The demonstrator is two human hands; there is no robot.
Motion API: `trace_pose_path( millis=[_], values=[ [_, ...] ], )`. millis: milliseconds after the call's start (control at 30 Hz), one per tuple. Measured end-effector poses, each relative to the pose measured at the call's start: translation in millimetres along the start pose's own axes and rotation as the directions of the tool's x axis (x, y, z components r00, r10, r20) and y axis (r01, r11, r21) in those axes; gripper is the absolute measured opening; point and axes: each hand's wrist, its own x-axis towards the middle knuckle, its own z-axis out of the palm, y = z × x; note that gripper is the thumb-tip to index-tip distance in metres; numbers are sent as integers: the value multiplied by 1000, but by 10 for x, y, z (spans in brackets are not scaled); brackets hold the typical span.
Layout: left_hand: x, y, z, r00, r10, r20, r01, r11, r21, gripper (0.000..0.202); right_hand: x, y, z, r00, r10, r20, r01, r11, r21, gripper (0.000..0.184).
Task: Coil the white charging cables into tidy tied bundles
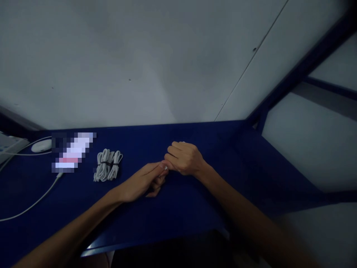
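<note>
Above the blue table, my left hand (147,182) and my right hand (184,158) meet, their fingers touching. The left is closed in a pinch on a small white item (165,168), of which only a bit shows at the thumb tip. My right hand is curled into a fist with its back to me. A speck of white peeks out above its knuckles, but the fingers cover the rest, and its kind cannot be made out. Left of both hands lie several white cables (107,165), coiled in bundles and bound with black ties.
On the blue table (134,141), a phone with a lit, blurred screen (74,150) lies at left with a white cord (41,201) plugged in. A white rounded device (41,146) sits beyond it. A pale wall (139,63) rises behind; a blue frame (279,96) stands right.
</note>
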Motion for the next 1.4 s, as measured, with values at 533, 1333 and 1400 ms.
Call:
trace_pose_path(
  millis=[533, 1333, 1400],
  values=[
    [148, -168, -182, 934, 175, -312, -184, 983, 3, 47, -21, 259, -243, 625, 780, 48, -778, 615, 131, 23],
    [176, -166, -204, 826, 218, -521, -243, 970, 20, 44, 205, -283, -241, 711, 620, 332, -673, 463, 578, 8],
    [164, -183, -172, 842, 214, -495, -235, 972, 20, 44, 240, -335, -252, 689, 640, 342, -633, 300, 714, 8]
  ],
)
